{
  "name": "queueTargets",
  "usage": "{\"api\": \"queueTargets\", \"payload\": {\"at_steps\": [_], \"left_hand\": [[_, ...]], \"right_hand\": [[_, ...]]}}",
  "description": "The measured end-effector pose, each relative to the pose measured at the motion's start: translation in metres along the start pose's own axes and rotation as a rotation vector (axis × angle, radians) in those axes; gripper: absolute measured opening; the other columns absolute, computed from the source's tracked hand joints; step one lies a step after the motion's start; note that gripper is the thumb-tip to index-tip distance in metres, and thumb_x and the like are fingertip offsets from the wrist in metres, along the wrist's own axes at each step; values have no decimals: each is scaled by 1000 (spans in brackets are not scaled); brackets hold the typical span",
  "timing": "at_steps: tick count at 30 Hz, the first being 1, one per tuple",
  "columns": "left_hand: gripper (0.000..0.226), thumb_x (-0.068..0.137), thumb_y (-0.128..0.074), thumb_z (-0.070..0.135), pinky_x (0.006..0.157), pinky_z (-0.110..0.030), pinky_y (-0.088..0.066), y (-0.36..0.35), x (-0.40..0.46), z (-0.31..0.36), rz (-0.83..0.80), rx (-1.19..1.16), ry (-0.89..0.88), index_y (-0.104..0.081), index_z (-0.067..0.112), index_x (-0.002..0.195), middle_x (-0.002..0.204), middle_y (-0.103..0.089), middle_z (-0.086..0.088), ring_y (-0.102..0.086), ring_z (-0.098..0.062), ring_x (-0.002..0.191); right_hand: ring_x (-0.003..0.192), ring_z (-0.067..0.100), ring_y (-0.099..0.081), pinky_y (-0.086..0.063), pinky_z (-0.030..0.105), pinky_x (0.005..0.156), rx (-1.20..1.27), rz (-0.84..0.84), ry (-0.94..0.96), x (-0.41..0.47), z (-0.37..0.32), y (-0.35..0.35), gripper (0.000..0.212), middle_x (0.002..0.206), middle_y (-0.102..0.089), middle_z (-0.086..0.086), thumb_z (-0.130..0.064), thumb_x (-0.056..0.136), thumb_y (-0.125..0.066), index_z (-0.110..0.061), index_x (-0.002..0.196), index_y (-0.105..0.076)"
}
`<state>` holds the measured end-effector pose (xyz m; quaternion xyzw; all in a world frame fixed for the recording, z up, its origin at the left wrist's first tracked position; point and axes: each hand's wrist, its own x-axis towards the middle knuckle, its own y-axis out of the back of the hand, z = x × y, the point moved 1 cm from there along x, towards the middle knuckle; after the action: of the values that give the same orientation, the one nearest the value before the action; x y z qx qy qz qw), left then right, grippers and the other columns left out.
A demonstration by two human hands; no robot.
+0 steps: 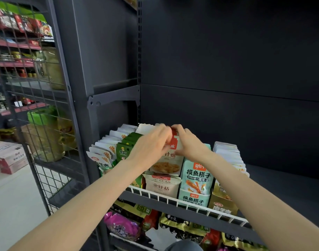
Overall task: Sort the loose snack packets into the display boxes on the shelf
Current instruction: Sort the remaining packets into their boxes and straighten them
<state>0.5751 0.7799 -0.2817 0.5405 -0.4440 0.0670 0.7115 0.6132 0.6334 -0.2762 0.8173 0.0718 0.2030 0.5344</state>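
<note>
Both hands meet over the middle row of packets on a dark shelf. My left hand (pixel 151 144) and my right hand (pixel 188 142) pinch the same white packet with a red top (pixel 173 140), held upright above its cream display box (pixel 162 186). Left of it stand green packets (pixel 125 151) and white packets (pixel 104 151). To the right sits a mint-green box with matching packets (pixel 197 176), then a gold box (pixel 221 203) with pale packets (pixel 227 153) behind it. The lower half of the held packet is hidden by my fingers.
A white wire rail (pixel 173 198) fronts the shelf. The shelf surface (pixel 281 187) runs bare to the right. Below lie bagged snacks, one purple (pixel 121 225). A wire mesh panel (pixel 34 87) stands left, with a cardboard carton (pixel 8 156) on the floor beyond.
</note>
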Motion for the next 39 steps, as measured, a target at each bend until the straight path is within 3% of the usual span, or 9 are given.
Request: {"api": "queueTargets", "payload": {"at_steps": [4,9,16,23,25,27,30,36,39], "left_hand": [[20,82,-68,35,76,-20,-50,-6,-13,2,-578,-203,72,-65,20,93,90,-61,13,-57,-3,82],[28,85,-64,39,85,-20,-46,-6,-20,0,-733,-251,123,-71,21,105,105,-67,8,-58,-4,94],[22,92,-57,30,84,-30,-52,-6,-23,1,-745,-235,115,-71,21,107,102,-70,7,-64,-7,87],[35,92,-58,24,89,-25,-41,-8,-13,2,-927,-60,66,-58,18,126,123,-58,3,-55,-15,107],[31,94,-55,22,80,-27,-43,-12,-12,1,-985,-35,67,-58,16,123,112,-59,2,-57,-17,95],[17,96,-51,21,68,-29,-43,-18,-12,2,-999,-25,67,-62,9,100,87,-56,1,-53,-17,73],[21,98,-46,19,58,-24,-35,-18,-10,5,-947,11,67,-50,11,78,72,-45,5,-42,-10,62],[13,97,-44,18,61,-24,-43,-1,-2,6,-785,89,17,-57,17,95,84,-58,4,-57,-12,74],[12,98,-44,18,52,-22,-38,12,9,-1,-686,93,46,-55,18,93,75,-51,7,-49,-8,62]], "right_hand": [[109,24,-52,-47,34,89,7,-2,20,-9,-3,0,78,121,-45,8,-21,80,-72,-28,139,-23],[115,23,-50,-47,41,96,6,-23,24,-16,-6,-2,79,127,-43,9,-12,79,-72,-28,140,-23],[116,22,-50,-48,42,96,20,-13,17,-17,-6,-3,77,128,-43,9,-10,81,-69,-28,139,-24],[115,22,-51,-50,42,95,47,-1,18,-19,-4,-6,76,126,-44,7,-9,81,-69,-31,138,-25],[115,22,-51,-50,41,94,44,2,19,-20,-4,-6,75,127,-44,7,-9,81,-69,-30,138,-25],[115,22,-51,-50,40,94,48,5,21,-20,-4,-5,75,127,-44,7,-9,81,-69,-30,138,-26],[115,21,-51,-49,36,94,54,-3,20,-20,-5,-3,73,126,-45,7,-10,81,-69,-29,138,-27],[105,18,-55,-48,28,81,141,-78,-11,-18,0,7,58,121,-54,4,-10,87,-63,-26,134,-34],[99,15,-54,-44,26,76,143,-142,-36,-16,2,8,49,118,-57,3,-16,91,-58,-24,135,-37]]}}
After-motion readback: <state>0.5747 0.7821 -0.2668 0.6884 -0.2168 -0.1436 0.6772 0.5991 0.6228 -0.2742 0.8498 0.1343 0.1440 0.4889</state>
